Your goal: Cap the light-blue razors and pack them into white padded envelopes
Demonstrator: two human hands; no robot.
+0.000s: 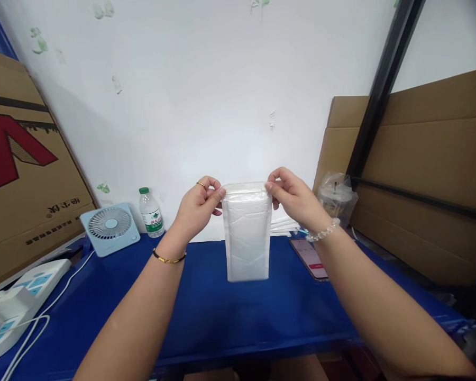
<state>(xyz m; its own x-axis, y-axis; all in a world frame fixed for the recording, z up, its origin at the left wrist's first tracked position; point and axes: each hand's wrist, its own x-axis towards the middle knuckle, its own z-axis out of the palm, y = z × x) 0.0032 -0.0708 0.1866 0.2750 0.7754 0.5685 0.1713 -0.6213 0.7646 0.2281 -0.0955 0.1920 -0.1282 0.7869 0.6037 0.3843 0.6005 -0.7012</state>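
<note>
Fingers [214,199] of the left hand [194,209] and right hand [295,198] pinch the top corners of a white padded pouch [246,238] at ten and two o'clock, holding it upright and flat-faced over the blue worktop [206,317], though whether its lower edge touches cannot be told. Just beyond it, at three o'clock, lies a stack of white pouches [282,226], with a lit phone [307,256] nearer four and a bagged cup [335,198] between two and three. Towards nine stand a green-capped bottle [152,214] and a pale blue fan [110,230], with a white power strip [43,283] at eight.
</note>
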